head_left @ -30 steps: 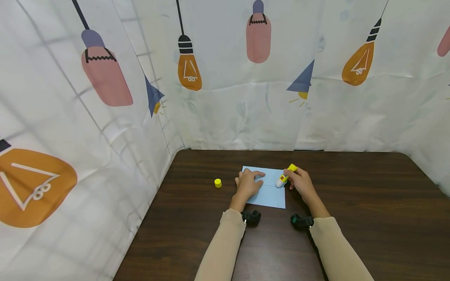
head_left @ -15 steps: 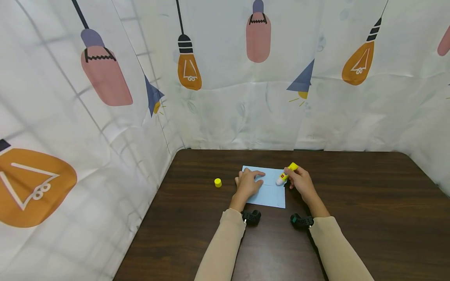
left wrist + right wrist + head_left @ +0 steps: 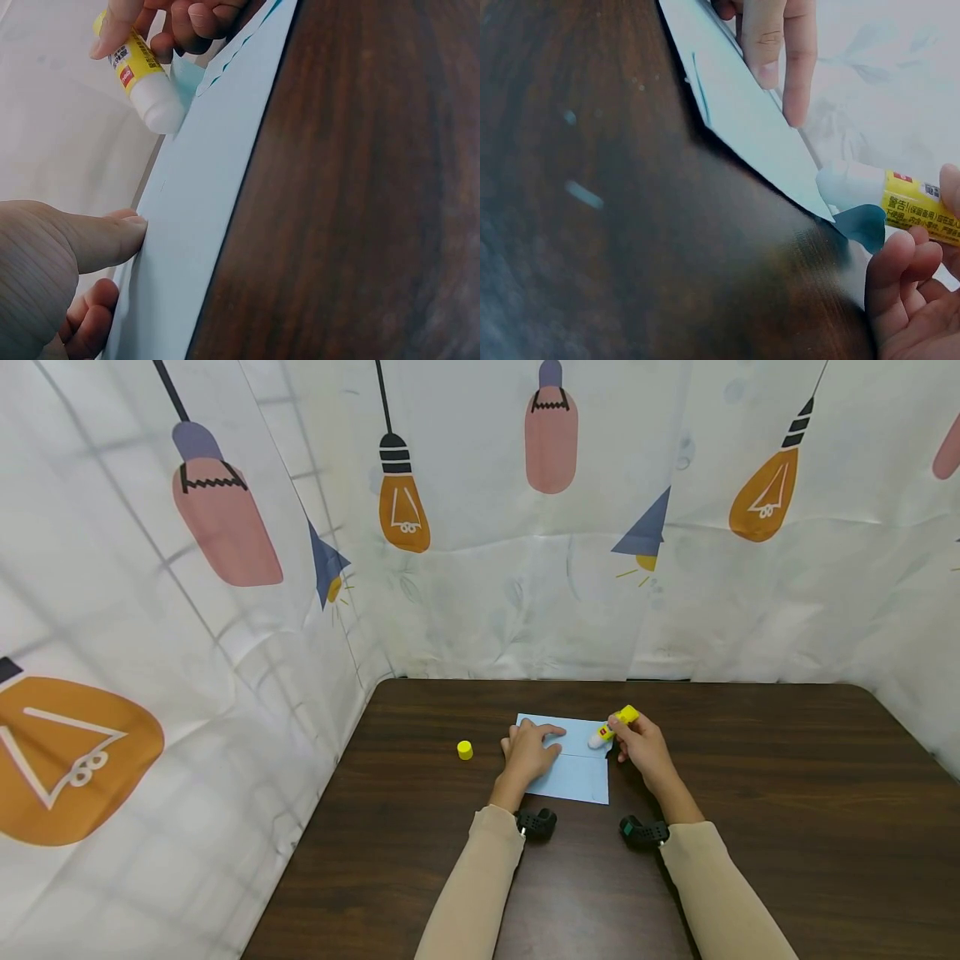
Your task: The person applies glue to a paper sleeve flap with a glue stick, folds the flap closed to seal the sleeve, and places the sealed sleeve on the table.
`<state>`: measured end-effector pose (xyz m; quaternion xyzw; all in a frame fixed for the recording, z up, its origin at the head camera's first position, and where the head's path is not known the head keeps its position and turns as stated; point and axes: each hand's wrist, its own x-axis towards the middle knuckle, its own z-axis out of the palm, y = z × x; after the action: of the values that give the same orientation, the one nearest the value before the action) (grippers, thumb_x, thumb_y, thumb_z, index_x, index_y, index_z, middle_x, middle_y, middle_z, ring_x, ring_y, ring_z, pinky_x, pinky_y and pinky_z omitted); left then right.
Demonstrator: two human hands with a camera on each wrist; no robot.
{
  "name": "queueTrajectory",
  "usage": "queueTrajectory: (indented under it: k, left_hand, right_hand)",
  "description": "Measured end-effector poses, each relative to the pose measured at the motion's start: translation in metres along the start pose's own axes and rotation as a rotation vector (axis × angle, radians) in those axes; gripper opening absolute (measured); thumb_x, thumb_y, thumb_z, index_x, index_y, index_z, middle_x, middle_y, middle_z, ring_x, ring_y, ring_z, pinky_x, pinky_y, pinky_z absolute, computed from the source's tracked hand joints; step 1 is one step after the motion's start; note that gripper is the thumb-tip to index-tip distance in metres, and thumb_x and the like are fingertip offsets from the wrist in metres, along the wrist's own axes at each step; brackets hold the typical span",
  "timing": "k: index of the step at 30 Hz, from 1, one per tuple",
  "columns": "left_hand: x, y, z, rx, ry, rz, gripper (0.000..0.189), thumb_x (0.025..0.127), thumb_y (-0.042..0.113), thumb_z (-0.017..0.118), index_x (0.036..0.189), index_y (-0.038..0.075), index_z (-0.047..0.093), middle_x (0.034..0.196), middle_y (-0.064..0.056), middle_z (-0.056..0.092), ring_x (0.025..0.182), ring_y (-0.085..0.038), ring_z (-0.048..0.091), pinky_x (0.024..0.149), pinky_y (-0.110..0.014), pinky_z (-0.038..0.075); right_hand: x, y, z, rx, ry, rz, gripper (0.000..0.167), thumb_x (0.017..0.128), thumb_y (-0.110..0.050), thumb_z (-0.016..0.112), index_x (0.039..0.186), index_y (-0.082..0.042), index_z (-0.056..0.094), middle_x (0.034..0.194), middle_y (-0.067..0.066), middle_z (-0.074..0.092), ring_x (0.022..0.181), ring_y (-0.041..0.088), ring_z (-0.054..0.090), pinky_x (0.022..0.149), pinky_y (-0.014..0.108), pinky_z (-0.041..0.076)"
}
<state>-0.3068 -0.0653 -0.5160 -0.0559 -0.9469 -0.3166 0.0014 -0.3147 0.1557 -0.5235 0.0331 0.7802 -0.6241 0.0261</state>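
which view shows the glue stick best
Left wrist: the glue stick is close up and inside the picture, though fingers cover part. Right wrist crops it at the edge; head shows it small.

PASS: between wristbands [image 3: 537, 825] to near edge of paper [image 3: 576, 782] | BLOCKED sides: 2 hands [image 3: 527, 754] [image 3: 643, 749], glue stick [image 3: 604, 732]

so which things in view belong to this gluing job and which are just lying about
Part of the job:
glue stick, held in the right hand
blue paper, under the left hand

Lying about or background:
yellow cap, set aside on the table, probably the glue stick's
patterned curtain
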Motion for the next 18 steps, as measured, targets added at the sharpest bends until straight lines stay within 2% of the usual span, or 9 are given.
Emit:
queueTrajectory:
  k: [6,12,14,18]
  left_hand:
    - [0.0003,0.0,0.0006,-0.004,0.0,-0.005,0.028,0.099,0.031,0.068,0.127,0.034,0.073,0.112,-0.004,0.055,0.098,-0.021,0.04,0.081,-0.039,0.026]
    - [0.0008,-0.0003,0.0014,-0.006,0.004,-0.007,0.028,0.099,0.031,0.068,0.126,0.034,0.073,0.112,-0.004,0.055,0.099,-0.021,0.04,0.082,-0.039,0.026]
    - [0.001,-0.0005,0.0017,-0.006,0.004,-0.008,0.028,0.099,0.031,0.068,0.126,0.034,0.073,0.112,-0.004,0.055,0.099,-0.021,0.04,0.082,-0.04,0.026]
    - [0.0014,-0.0006,0.0022,-0.004,0.005,-0.006,0.028,0.099,0.032,0.068,0.126,0.034,0.073,0.112,-0.004,0.055,0.099,-0.021,0.04,0.082,-0.04,0.026]
  right_hand:
    - [-0.0006,0.0007,0.0001,0.001,0.003,-0.025,0.052,0.103,-0.047,0.056,0.136,-0.007,0.052,0.092,0.002,0.051,0.066,0.011,0.048,0.062,0.023,0.052]
    - [-0.0015,0.0003,0.0,-0.006,0.005,-0.043,0.053,0.103,-0.045,0.058,0.14,-0.008,0.052,0.111,0.008,0.056,0.068,0.012,0.048,0.062,0.024,0.052]
    - [-0.0015,0.0008,0.0001,-0.009,0.004,-0.045,0.052,0.103,-0.044,0.058,0.141,-0.009,0.052,0.111,0.009,0.055,0.068,0.012,0.048,0.062,0.024,0.052]
    - [-0.0003,0.0027,0.0003,-0.012,0.004,-0.052,0.05,0.103,-0.042,0.058,0.141,-0.009,0.052,0.101,0.006,0.053,0.068,0.012,0.048,0.063,0.024,0.052]
